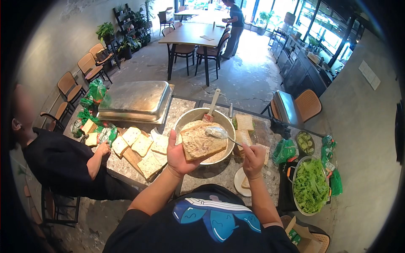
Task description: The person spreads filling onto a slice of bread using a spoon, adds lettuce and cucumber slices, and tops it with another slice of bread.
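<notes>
My left hand [177, 156] holds a slice of bread [202, 144] covered with a lumpy, creamy spread, above a large metal pot [233, 126]. In my right hand [254, 159] is a metal spoon [217, 132], its coated bowl resting on the spread. More spread lies in the pot under the bread, and a spatula [212, 102] with a pale handle leans inside the far rim. Several spread-covered slices [141, 146] lie on a wooden board to the left. Right of the pot, bread slices [244, 122] are stacked on another board, some over lettuce.
A co-worker in black [63, 161] stands at the left, one hand near bread bags. A lidded steel tray [136, 99] sits at the back left. On the right are a bowl of lettuce [311, 186], sliced cucumber [305, 144] and a white plate [239, 185]. Another person stands beyond.
</notes>
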